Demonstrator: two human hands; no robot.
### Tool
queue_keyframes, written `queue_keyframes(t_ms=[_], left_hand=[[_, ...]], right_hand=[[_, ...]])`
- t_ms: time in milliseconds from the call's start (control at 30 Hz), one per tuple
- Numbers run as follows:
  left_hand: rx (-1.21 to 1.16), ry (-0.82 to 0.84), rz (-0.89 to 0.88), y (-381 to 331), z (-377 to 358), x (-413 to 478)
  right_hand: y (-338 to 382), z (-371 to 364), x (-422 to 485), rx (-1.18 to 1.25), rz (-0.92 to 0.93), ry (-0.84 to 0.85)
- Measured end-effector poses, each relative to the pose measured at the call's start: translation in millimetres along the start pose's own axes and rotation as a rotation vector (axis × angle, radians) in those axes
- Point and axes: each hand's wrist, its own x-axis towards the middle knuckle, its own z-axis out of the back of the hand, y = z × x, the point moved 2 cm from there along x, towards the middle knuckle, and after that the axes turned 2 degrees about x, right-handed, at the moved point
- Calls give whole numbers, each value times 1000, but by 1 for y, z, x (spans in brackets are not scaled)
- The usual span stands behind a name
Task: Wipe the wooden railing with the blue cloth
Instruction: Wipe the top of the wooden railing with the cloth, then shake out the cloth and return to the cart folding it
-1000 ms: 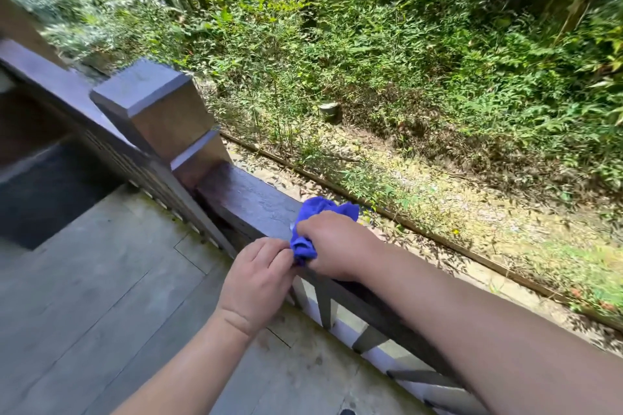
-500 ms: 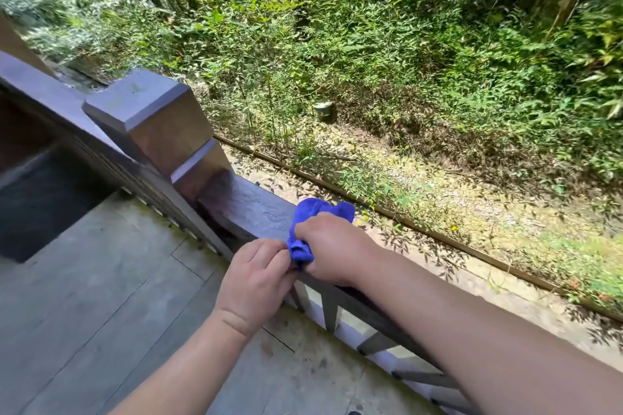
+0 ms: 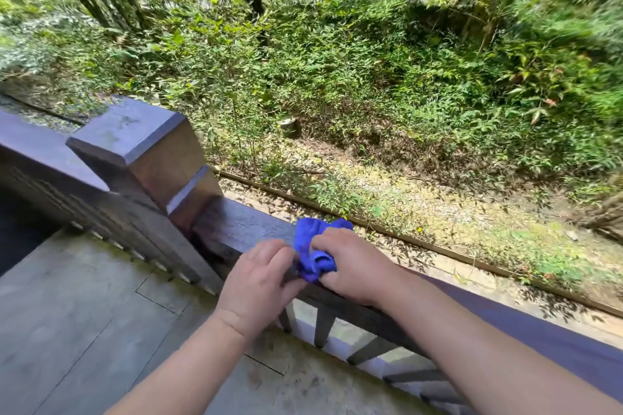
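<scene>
A dark wooden railing [image 3: 242, 222] runs from a thick square post [image 3: 145, 152] down to the lower right. A bunched blue cloth [image 3: 312, 251] lies on the rail's top, a little right of the post. My right hand [image 3: 354, 263] is closed over the cloth from the right and presses it on the rail. My left hand [image 3: 259, 276] sits against the rail's near edge, its curled fingers touching the cloth's left side. Part of the cloth is hidden under my right hand.
Another rail section [image 3: 43, 152] continues left beyond the post. Slats [image 3: 323, 327] hang below the rail. Grey stone paving [image 3: 84, 323] lies on my side. Beyond the rail the ground drops to a gravel strip [image 3: 387, 205] and dense bushes [image 3: 337, 71].
The view has tilted up and the frame is blurred at the right. My left hand has come up against the cloth. The cloth stays at about the same spot on the rail.
</scene>
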Motion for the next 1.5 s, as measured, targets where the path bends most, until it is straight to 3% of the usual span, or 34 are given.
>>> queue_keyframes(t_ms=[133,267,400,600,967,1067,1267,1400,1500], left_hand=[[-129,160,85,-1,14,29],[-159,320,-25,-9,24,69],[-107,352,-83,-21,34,95],[-173,355,-111,-44,60,135],[-119,540,-433,-169,61,186],[-129,558,-471,-208,57,190],[-447,703,-376,-283,51,196],[-247,750,-550,-343,40,191],[-192,756,-536,-387,27,189]], right_hand=[[8,20,-15,155,-146,-92],[22,49,-25,243,-208,-187],[33,83,-39,351,-249,-328],[24,127,-100,244,-385,-477],[-8,152,-260,21,-804,-595],[-15,161,-305,8,-911,-700],[-33,168,-387,398,-983,-1000],[-48,175,-437,574,-972,-1095],[-58,176,-477,769,-996,-1188]])
